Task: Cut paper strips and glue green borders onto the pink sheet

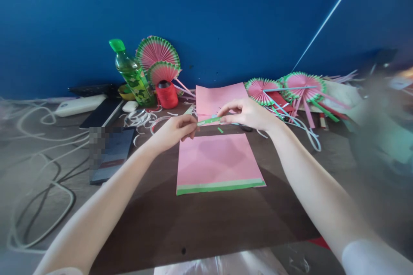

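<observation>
Between my two hands is a narrow green paper strip (210, 120), raised over the table. My left hand (183, 128) pinches its left end, and my right hand (240, 113) pinches its right end. Below them lies a pink paper sheet (213, 159) with light and dark green bands along its near edge. A second pink sheet (221, 96) is behind my hands, partly hidden by them. One small green paper scrap (220, 129) rests on the table just under the strip.
Pleated pink-and-green paper fans (158, 53) stand at the back left beside a green bottle (132, 75) and a red spool (167, 96). More fans (303, 86) lie at the back right. Phones, white cables (48, 180) and curled paper trimmings (142, 117) cover the left side.
</observation>
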`<state>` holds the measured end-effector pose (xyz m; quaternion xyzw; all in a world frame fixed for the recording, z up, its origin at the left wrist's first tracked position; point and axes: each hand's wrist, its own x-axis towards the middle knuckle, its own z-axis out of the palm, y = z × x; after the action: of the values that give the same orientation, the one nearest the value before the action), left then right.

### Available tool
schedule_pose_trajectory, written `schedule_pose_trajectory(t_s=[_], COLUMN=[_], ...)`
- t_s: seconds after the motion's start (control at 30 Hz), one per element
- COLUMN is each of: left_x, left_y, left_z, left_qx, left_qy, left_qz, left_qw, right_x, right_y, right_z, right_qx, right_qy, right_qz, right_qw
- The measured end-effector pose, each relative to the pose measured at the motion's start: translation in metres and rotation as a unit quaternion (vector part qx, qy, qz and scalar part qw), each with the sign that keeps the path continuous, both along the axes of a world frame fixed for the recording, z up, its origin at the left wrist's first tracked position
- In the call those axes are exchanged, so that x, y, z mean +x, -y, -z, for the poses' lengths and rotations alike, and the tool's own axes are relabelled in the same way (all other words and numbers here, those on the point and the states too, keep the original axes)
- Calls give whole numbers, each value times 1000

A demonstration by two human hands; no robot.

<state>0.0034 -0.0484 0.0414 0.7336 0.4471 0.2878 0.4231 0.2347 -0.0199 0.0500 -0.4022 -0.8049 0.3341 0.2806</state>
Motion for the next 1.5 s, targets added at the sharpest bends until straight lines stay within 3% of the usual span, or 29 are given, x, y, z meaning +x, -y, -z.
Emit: schedule_pose_trajectory(t_s=[0.1, 0.27, 0.6, 0.97, 1.17, 1.5], left_x=[0, 4, 7, 8, 6, 9], left_y=[1, 6, 12, 14, 11, 11], left_z=[-1, -2, -4, -3, -1, 0], left_qx=[54, 107, 139, 193, 180, 202], left_qy=[-49, -101, -100, -136, -159, -150], left_qz=[-11, -30, -54, -70, -59, -81], left_qw=[997, 989, 984, 969, 969, 964], right_x=[-3, -20, -24, -29, -30, -27], right_y=[4, 14, 19, 20, 19, 19], right_z=[-3, -2, -2, 2, 1, 0], right_qx=[80, 159, 20, 1, -8, -78], right_qy=[11, 14, 12, -7, 22, 7], right_qz=[28, -32, -64, -83, -90, -77], right_qw=[996, 987, 998, 997, 996, 994])
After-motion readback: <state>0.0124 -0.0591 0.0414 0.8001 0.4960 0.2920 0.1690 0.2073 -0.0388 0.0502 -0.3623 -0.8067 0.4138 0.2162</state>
